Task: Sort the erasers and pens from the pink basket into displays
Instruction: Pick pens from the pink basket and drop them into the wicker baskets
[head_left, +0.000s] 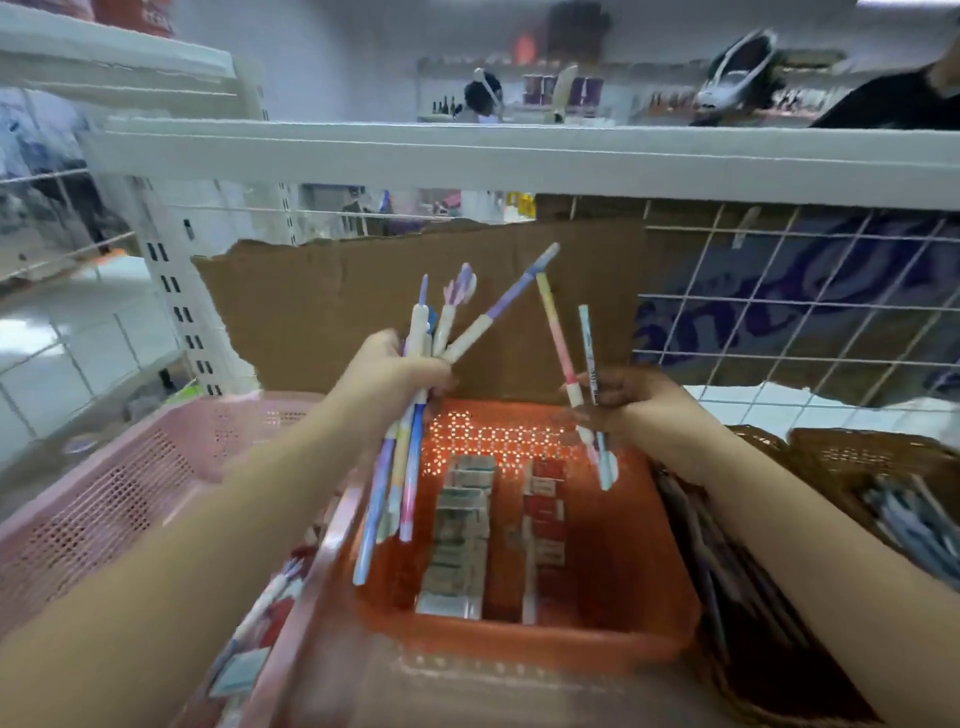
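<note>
My left hand (400, 379) grips a fanned bunch of several pastel pens (410, 457) above the baskets. My right hand (631, 402) pinches two pens (579, 384), one pink and yellow, one white with print, their tips pointing down. Below both hands sits an orange basket (639, 587) with two rows of boxed erasers (457, 535), one pale and one red. The pink basket (104, 499) stands to the left, and a few pens and erasers (249, 649) lie in it near its right wall.
A brown woven basket (852, 467) holding dark pens (727, 566) stands on the right. A torn cardboard sheet (322, 312) and white wire grid (810, 322) back the shelf. A white shelf (519, 156) runs overhead. Another person's dark sleeve (898, 101) shows top right.
</note>
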